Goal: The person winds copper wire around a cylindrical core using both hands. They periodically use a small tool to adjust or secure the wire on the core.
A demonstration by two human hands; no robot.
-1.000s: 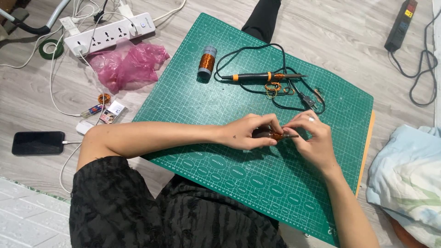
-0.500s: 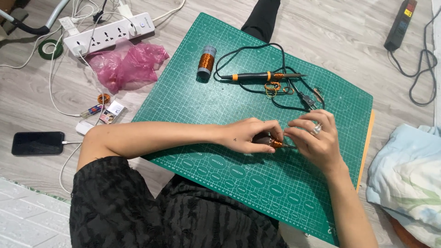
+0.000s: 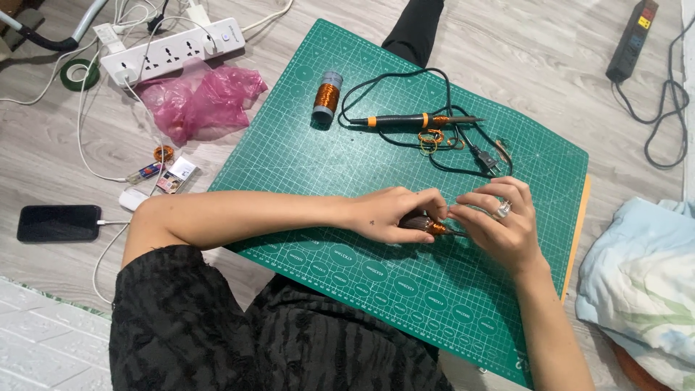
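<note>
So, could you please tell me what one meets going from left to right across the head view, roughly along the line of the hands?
Black phone → left hand → small copper-wound coil held between both hands → right hand → pale blue cloth.

Two power strips, one soldering iron, one copper wire spool, one phone, one cutting mat.

— What surfaces are shown?
— A matt green cutting mat is laid on pale wood-grain flooring.
— And the rest?
— Glossy copper wire is wound on a spool; crinkled pink plastic is seen.
</note>
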